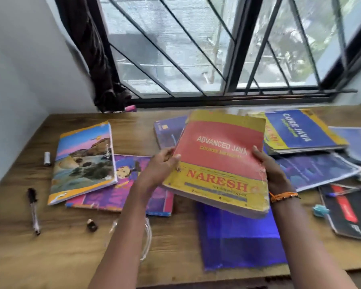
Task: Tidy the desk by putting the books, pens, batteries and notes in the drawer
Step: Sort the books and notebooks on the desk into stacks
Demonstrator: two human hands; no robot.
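A: Holding the red Advanced Java book (219, 163) above the worktop (61, 247), both hands grip it: left hand (163, 165) curled round the left edge, right hand (267, 165) round the right edge.

B: Drawer?

A: Not visible in the head view. Other books, a marker pen (33, 209) and a battery (47, 158) lie on the worktop.

B: Advice?

A: The worn spine looks fragile; support it underneath, keep it level, lower it flat into the drawer.

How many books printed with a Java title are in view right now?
2. The Advanced Java book is held off the desk between the left hand and right hand; the Core Java book lies behind, far right. Other covers are unreadable.
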